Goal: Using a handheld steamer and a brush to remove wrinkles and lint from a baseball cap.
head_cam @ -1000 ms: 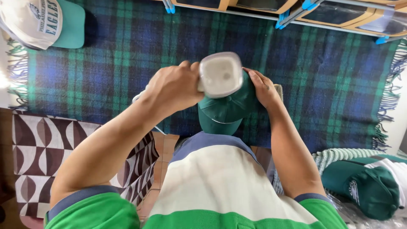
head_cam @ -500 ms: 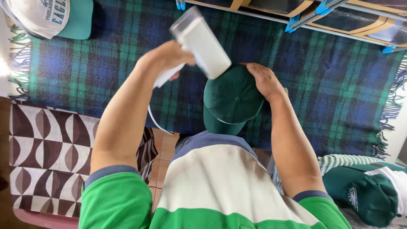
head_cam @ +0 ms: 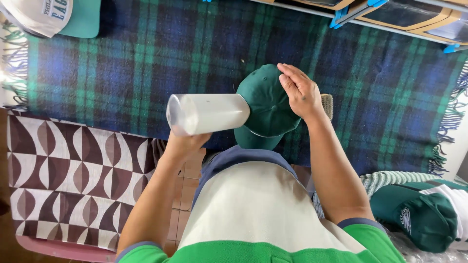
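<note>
Right now the left hand (head_cam: 183, 141) is wrapped around a frosted white plastic bottle (head_cam: 208, 114), holding it on its side with the nozzle end against a dark green fabric baseball cap (head_cam: 265, 104). The right hand (head_cam: 300, 90) lies flat and open on the cap's crown, fingers together, pinning it to the blue-and-green tartan blanket (head_cam: 146, 63) spread over the work surface. The cap looks soft and light, likely to slide or crumple unless steadied at the crown or the stiffer brim. The bottle seems rigid and smooth, best gripped round its middle. Off to the top left sits a white-and-teal cap (head_cam: 48, 17); at lower right, another green cap (head_cam: 424, 219). A brown-and-cream patterned cloth (head_cam: 68, 170) hangs below.
</note>
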